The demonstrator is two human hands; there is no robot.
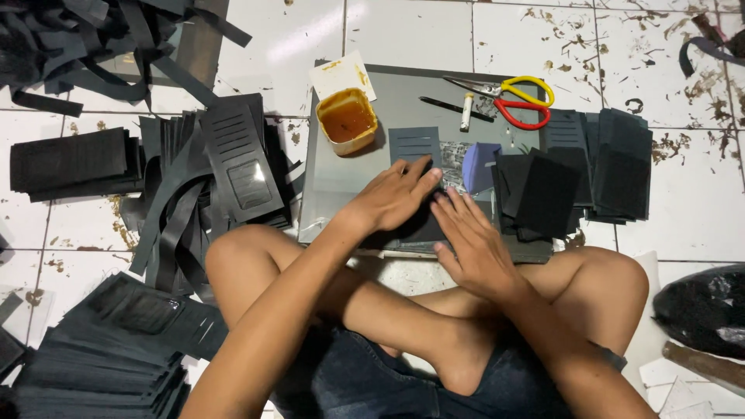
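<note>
I sit cross-legged on a tiled floor with a grey board (403,101) in front of my knees. My left hand (392,198) and my right hand (469,240) lie flat, fingers spread, pressing a dark leather-like piece (415,143) down on the board. Only the slotted top of that piece shows above my fingers. A small tub of amber glue (347,120) stands just beyond my left hand. A lilac scrap (479,167) lies right of the piece.
Scissors with red and yellow handles (516,99), a black pen (454,107) and a small white tube (466,111) lie at the board's far edge. Stacks of black cut pieces (597,163) sit right, more piles (233,167) left, strips (93,46) far left.
</note>
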